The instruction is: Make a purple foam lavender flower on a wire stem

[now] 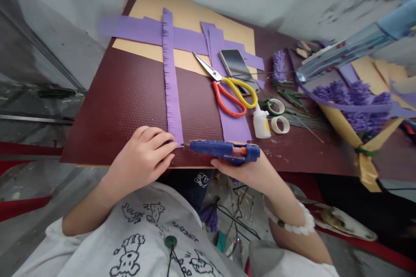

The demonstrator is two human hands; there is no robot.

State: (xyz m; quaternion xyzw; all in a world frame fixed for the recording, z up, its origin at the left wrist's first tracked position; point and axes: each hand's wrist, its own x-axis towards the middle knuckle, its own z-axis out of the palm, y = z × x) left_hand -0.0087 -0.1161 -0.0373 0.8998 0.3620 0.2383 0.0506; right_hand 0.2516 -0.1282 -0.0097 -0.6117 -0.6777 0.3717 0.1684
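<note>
Level above the near edge of the bench [130, 91] sits the blue glue gun [224, 150], nozzle pointing left, and the right hand [251, 171] has its grip closed on it from beneath, the handle tucked out of sight. Right off the glue gun's tip lies the fringed purple strip [170, 82], running straight away from the person, short cuts all down its left edge. Is the nozzle on that near corner? Mighty close, but from this angle I can't fairly call contact. Over to the left of the glue gun, the left hand [146, 153] has curled fingers on the strip's near end; whether that grip pinches or merely presses, I can't tell.

Beyond the glue gun, scissors [217, 75], one handle red, one yellow, lying across a plain purple strip [234, 129] and the lower end of a phone [234, 61]. Farther beyond, more purple lengths [188, 41] cross tan paper [195, 13]. Just past the glue gun's back end, a small white bottle [261, 123], two tape rolls [286, 126] to its right. And well right of the glue gun, purple flowers [360, 97] bunched in a yellow wrap [339, 123], tied in green!
</note>
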